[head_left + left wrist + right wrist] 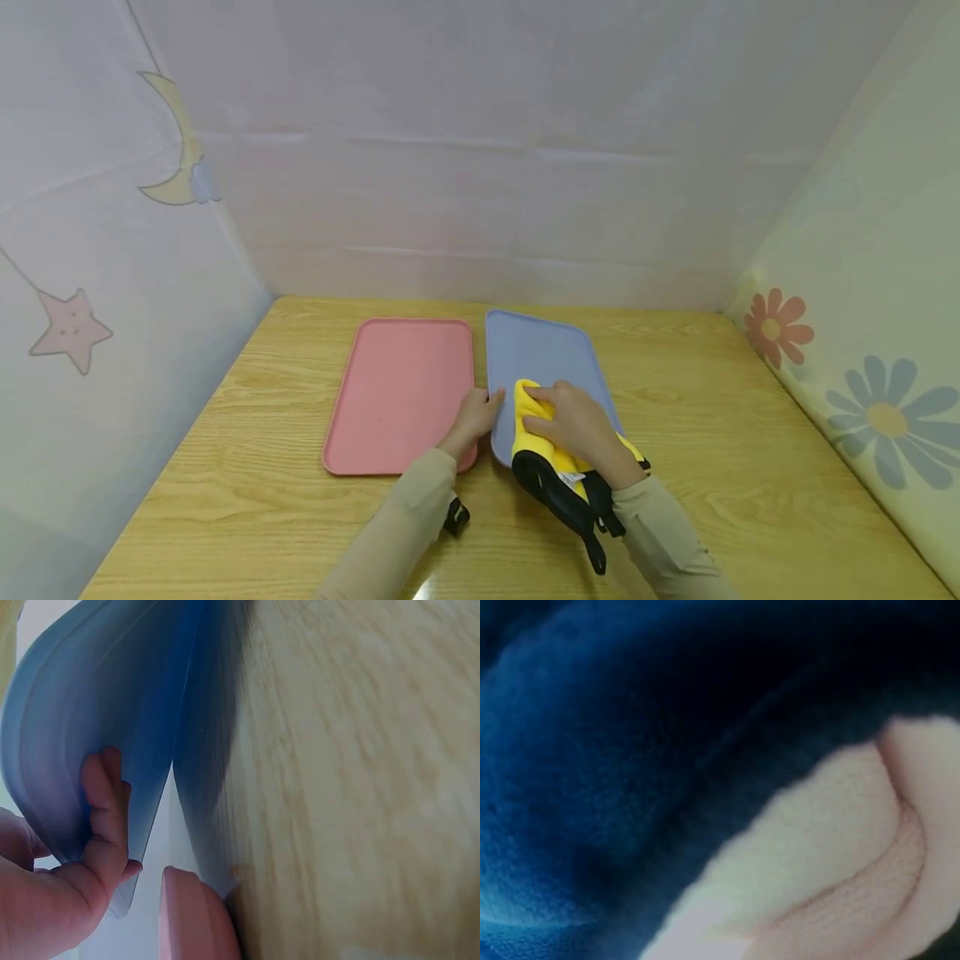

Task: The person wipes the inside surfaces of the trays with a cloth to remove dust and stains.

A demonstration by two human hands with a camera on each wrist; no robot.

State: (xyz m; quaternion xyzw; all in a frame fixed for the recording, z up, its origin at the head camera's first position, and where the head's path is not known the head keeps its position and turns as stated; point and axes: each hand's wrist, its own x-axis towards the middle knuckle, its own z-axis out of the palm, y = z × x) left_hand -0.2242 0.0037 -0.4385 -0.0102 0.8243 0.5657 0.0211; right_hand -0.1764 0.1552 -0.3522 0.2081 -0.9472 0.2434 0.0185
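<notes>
My left hand (pixel 474 418) holds the left edge of a blue tray (pixel 536 342). In the left wrist view its fingers (pixel 109 817) lie against the underside of the tray (pixel 45 742), which is tilted with this side off the table. My right hand (pixel 581 429) grips a yellow cloth item (pixel 528 437) with black trim, dangling black straps and a white label, over the near part of the tray. A blurred dark blue fuzzy surface (pixel 592 765) fills much of the right wrist view; the right fingertips there are unclear.
A pink tray (pixel 405 392) lies flat on the wooden table (pixel 247 433), just left of the blue one. Behind the table hangs a pale cloth wall (pixel 480 208), with a star-and-moon panel at left and a flower panel (pixel 885 333) at right.
</notes>
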